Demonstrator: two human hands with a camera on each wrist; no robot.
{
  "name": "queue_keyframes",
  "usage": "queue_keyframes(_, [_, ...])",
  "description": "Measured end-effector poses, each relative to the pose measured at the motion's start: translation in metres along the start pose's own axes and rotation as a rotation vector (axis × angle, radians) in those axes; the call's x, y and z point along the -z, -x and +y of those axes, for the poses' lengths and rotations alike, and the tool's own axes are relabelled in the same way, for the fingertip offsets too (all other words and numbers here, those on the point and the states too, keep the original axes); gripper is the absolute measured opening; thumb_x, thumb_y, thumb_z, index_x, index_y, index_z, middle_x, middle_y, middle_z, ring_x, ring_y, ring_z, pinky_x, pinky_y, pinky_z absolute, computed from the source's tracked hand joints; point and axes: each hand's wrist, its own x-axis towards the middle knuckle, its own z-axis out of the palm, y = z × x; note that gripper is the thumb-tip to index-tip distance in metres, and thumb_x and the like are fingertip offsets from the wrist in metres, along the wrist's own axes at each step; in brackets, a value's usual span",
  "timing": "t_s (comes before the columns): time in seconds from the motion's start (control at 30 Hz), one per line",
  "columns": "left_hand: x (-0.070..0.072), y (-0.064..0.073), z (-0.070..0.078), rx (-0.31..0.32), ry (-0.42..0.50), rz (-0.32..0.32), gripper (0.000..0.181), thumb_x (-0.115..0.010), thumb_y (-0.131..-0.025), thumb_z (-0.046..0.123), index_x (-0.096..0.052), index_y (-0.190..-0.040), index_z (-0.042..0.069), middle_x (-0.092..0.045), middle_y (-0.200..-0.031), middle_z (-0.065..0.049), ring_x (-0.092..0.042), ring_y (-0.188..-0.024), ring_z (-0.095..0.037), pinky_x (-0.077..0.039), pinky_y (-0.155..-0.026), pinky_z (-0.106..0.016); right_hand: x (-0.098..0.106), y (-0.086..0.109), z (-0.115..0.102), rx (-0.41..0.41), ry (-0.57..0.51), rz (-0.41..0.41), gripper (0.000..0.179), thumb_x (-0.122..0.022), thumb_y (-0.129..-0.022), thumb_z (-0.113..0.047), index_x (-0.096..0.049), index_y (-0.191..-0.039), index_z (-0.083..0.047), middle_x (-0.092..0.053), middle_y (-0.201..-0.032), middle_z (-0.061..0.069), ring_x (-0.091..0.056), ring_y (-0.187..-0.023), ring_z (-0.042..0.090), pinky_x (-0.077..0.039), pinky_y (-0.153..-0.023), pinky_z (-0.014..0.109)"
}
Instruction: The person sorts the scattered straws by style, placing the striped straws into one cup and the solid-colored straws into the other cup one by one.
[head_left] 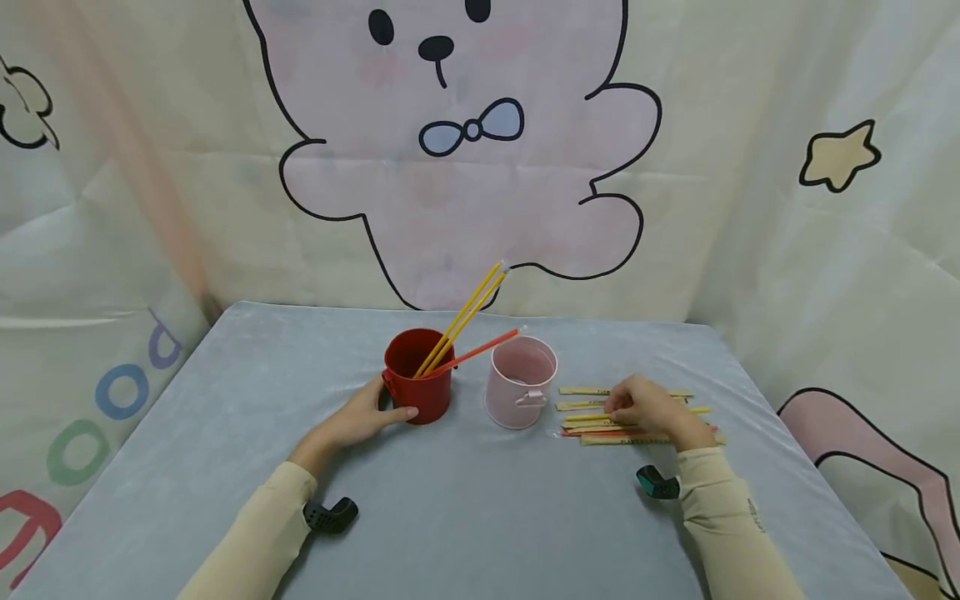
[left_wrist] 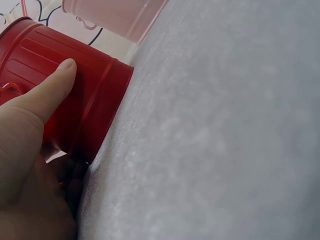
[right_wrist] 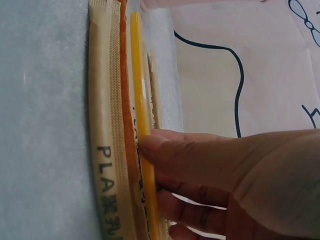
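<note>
My left hand (head_left: 367,415) grips a small red metal bucket (head_left: 429,398) low on its side, thumb across the front and fingers round the back. Two yellow straws (head_left: 467,315) and an orange-red straw (head_left: 480,349) lean out of the bucket toward the right. Over a row of straws on the right, my right hand (head_left: 651,408) pinches a yellow straw (right_wrist: 138,65) between thumb and fingers. Beside it lie paper-wrapped straws (right_wrist: 106,100) with printed lettering and an orange-red straw (right_wrist: 125,85).
A pale pink bucket (head_left: 498,400) stands between the red bucket and the straw row. Light blue-grey cloth (head_left: 480,517) covers the table. Behind it hangs a curtain (head_left: 720,167) printed with a cartoon animal.
</note>
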Motion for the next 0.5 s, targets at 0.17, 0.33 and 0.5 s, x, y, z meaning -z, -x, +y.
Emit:
queue_keyframes(0.17, [0.0,0.0,0.0,0.003,0.003,0.002,0.079,-0.075,-0.092,0.03,-0.032,-0.155,0.007,-0.037,-0.16,-0.015,-0.027,-0.152,-0.038,-0.018,-0.124,-0.064,0.003,-0.001,-0.002,0.038,0.061,0.088,0.006,-0.067,-0.095,-0.004,-0.073,-0.093,-0.002,-0.071,-0.09,0.009,-0.06,-0.081,0.015,-0.05,-0.071,0.031])
queue_keyframes(0.33, [-0.001,0.001,0.001,0.004,-0.005,0.0,0.079,-0.074,-0.092,0.03,-0.032,-0.155,0.007,-0.037,-0.16,-0.015,-0.027,-0.152,-0.038,-0.018,-0.124,-0.064,0.01,0.004,-0.01,0.092,0.09,0.186,0.008,-0.065,-0.096,-0.004,-0.072,-0.095,-0.003,-0.071,-0.095,0.01,-0.062,-0.083,0.017,-0.051,-0.07,0.03])
queue_keyframes(0.5, [-0.003,0.003,0.001,0.011,0.003,0.0,0.08,-0.074,-0.092,0.03,-0.031,-0.155,0.008,-0.036,-0.161,-0.015,-0.026,-0.152,-0.038,-0.018,-0.124,-0.065,0.015,0.009,-0.018,0.103,0.064,0.26,0.008,-0.063,-0.098,-0.005,-0.071,-0.099,-0.004,-0.07,-0.097,0.01,-0.061,-0.087,0.018,-0.051,-0.071,0.029])
